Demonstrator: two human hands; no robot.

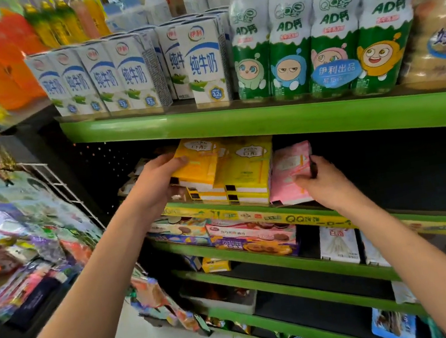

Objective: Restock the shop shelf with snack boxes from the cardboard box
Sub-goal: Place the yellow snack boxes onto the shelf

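Observation:
On the second green shelf (354, 121) stand two stacks of yellow snack boxes (245, 168). My left hand (156, 182) grips the tilted top yellow box (197, 161) of the left stack, thumb on its upper corner. Right of the stacks, pink snack boxes (290, 175) lean upright against the yellow ones. My right hand (323, 182) grips the pink boxes at their right edge. The cardboard box is not in view.
Milk cartons (199, 64) and green-white drink bottle packs (326, 35) fill the shelf above. Cookie boxes (253, 240) and white packs (337, 244) sit on lower shelves. The shelf right of the pink boxes is dark and bare. A wire rack of snack bags (21, 230) hangs at left.

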